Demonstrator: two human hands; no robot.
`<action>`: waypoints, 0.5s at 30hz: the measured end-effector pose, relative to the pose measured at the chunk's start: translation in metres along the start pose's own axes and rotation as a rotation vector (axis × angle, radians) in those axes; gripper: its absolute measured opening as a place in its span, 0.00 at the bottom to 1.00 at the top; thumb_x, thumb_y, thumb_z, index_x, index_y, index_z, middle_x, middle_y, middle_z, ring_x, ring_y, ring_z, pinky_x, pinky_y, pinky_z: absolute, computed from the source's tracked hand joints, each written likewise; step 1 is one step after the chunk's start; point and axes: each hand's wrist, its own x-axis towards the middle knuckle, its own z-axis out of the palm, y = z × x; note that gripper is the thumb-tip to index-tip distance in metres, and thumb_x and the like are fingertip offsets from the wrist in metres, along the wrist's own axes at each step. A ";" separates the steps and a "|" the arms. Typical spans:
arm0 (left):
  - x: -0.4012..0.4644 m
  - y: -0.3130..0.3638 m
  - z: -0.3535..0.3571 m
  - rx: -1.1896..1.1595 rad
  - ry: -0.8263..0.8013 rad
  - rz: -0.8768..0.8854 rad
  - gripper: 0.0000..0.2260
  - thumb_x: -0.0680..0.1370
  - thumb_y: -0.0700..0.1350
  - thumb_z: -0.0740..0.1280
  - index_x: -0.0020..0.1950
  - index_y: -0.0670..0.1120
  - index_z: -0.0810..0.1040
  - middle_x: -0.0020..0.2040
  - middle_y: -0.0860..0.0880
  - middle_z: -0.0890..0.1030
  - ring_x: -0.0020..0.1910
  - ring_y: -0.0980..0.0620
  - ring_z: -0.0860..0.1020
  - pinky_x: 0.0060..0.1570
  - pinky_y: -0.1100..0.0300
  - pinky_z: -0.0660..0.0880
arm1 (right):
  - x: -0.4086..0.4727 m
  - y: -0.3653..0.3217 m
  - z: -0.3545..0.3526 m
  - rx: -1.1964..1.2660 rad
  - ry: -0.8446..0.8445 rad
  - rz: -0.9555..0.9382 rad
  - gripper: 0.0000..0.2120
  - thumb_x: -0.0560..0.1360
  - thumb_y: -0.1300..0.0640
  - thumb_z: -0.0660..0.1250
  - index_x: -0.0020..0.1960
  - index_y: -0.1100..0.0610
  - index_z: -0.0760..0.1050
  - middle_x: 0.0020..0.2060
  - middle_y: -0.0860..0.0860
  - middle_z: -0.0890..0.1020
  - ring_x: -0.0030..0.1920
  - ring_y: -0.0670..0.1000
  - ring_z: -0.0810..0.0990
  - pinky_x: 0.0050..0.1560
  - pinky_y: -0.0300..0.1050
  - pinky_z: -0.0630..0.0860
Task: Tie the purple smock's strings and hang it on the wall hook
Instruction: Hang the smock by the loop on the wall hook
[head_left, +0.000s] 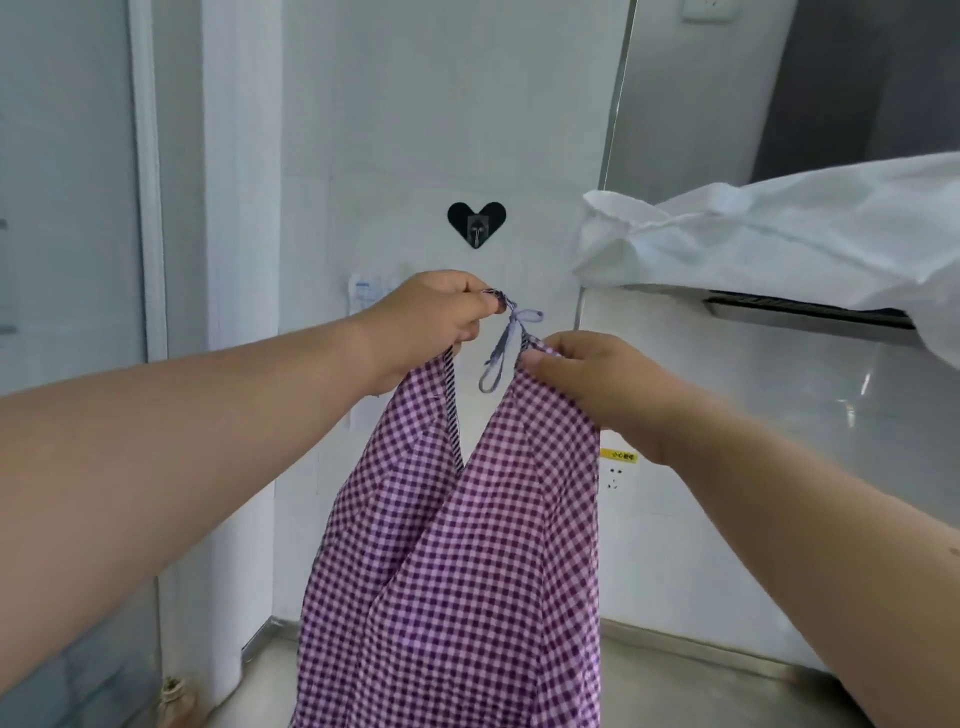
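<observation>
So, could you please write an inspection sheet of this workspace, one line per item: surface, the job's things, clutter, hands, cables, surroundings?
Surface: white tiled wall; a steel counter edge shows at the bottom.
Job's things: purple smock held up in front of the wall, below the hook; its strings are tied in a bow; heart-shaped wall hook carries nothing.
Clutter: white cloth draped over the range hood at right.
Hands: left hand pinches the left neck edge; right hand pinches the right neck edge.
Cables: nothing seen.
Surroundings: wall socket with a yellow label low on the wall; another socket near the top.
</observation>
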 end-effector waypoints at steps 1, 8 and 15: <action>0.002 0.002 0.000 0.012 0.014 -0.001 0.09 0.83 0.48 0.67 0.55 0.45 0.83 0.31 0.53 0.71 0.31 0.54 0.66 0.40 0.57 0.66 | 0.003 -0.001 0.001 0.003 -0.004 0.003 0.15 0.80 0.39 0.67 0.56 0.49 0.82 0.49 0.49 0.87 0.50 0.50 0.86 0.57 0.50 0.82; 0.025 0.009 0.005 0.053 0.077 0.032 0.06 0.81 0.50 0.69 0.47 0.50 0.82 0.28 0.58 0.73 0.31 0.57 0.70 0.40 0.58 0.68 | 0.025 -0.005 0.001 0.075 0.159 -0.090 0.14 0.81 0.41 0.67 0.48 0.48 0.86 0.48 0.55 0.88 0.45 0.48 0.83 0.52 0.51 0.81; 0.046 0.019 0.008 0.124 0.166 0.029 0.12 0.83 0.55 0.66 0.54 0.50 0.84 0.32 0.54 0.71 0.30 0.56 0.67 0.36 0.60 0.67 | 0.065 0.000 -0.019 0.099 0.322 -0.172 0.11 0.82 0.43 0.64 0.53 0.49 0.79 0.43 0.43 0.82 0.38 0.45 0.79 0.37 0.40 0.76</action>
